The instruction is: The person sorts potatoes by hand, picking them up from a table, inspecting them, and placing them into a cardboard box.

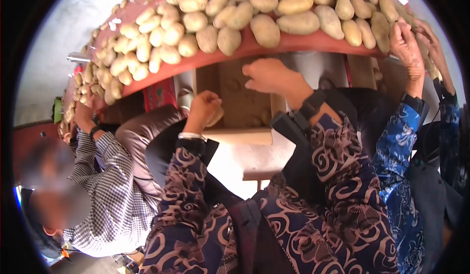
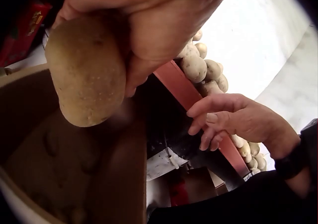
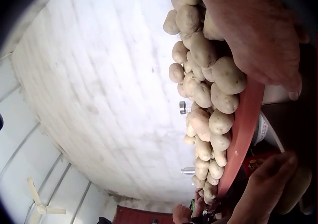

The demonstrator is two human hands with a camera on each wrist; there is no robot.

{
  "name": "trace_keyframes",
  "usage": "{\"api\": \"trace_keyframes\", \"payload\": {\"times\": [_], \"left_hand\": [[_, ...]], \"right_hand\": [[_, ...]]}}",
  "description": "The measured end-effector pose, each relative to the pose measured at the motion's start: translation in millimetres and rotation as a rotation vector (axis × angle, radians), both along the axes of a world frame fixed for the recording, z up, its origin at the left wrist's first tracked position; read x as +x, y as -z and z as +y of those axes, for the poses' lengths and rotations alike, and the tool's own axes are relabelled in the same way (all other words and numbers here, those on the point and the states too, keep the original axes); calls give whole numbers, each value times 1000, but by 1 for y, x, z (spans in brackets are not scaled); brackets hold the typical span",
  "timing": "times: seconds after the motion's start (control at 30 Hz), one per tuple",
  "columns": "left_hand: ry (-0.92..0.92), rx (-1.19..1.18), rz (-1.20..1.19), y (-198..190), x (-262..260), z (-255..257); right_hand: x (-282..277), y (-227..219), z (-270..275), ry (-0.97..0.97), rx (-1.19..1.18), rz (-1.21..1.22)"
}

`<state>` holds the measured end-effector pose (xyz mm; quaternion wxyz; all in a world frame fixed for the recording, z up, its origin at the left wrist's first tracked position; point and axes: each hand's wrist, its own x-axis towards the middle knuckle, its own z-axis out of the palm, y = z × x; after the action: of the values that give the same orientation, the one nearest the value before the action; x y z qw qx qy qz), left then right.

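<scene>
A: Where's the potato (image 2: 87,72)?
B: In the left hand (image 1: 204,106), fingers curled round it, held just above the open cardboard box (image 1: 240,95). Box sits below the red rim (image 1: 293,43) of the table, a few potatoes visible at its bottom.
A: Right hand (image 1: 268,75)?
B: Holds nothing. Fingers loosely bent, close together, hovering over the box, just under the rim. Near the left hand, not touching it.
A: What's on the table?
B: Pile of loose potatoes (image 1: 235,14), all along the red edge.
A: Anyone else?
B: Person in a checked shirt (image 1: 107,176) on the wearer's left, hand at the pile. Person in a blue patterned sleeve (image 1: 399,146) on the right, hand up on the potatoes.
</scene>
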<state>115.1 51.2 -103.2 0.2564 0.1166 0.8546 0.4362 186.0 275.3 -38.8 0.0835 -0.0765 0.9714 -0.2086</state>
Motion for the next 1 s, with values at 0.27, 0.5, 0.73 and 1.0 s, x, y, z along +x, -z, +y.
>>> {"api": "trace_keyframes", "payload": {"times": [0.27,0.5,0.73,1.0], "left_hand": [[21,-217,13,-15,9,6],[134,-523,219,-7,5,7],[269,-497,265,28,-24,23],[957,-535,213,95,-46,75]], "right_hand": [[2,-31,16,48,-31,-88],[5,-30,16,19,0,-40],[1,-15,16,-16,-37,-126],[13,-21,23,18,-31,-77]]}}
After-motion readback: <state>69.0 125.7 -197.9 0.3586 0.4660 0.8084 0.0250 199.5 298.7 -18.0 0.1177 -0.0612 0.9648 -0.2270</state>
